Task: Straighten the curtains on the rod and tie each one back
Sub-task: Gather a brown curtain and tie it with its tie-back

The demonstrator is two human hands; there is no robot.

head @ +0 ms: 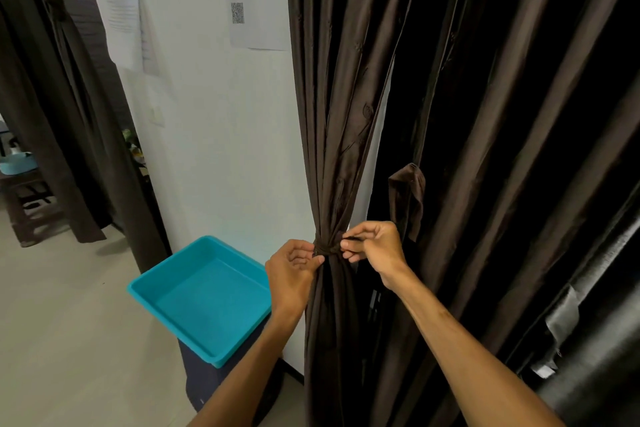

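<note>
Brown curtain (341,156), gathered beside the white wall (214,149); tieback (327,248) cinched at its waist; left hand (294,270) and right hand (375,250) pinch the tieback's ends; fabric soft, probably slippery; hold near the knot.

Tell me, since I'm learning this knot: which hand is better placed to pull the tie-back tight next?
Probably the right hand: it pinches a strand of the tie-back, while the left hand grips the gathered curtain.

The pale floor (69,322) bears a dark blue stand (207,385) by the wall, with a turquoise tray (207,298) on top. A dark wooden table (20,218) stands at the floor's far left.
</note>
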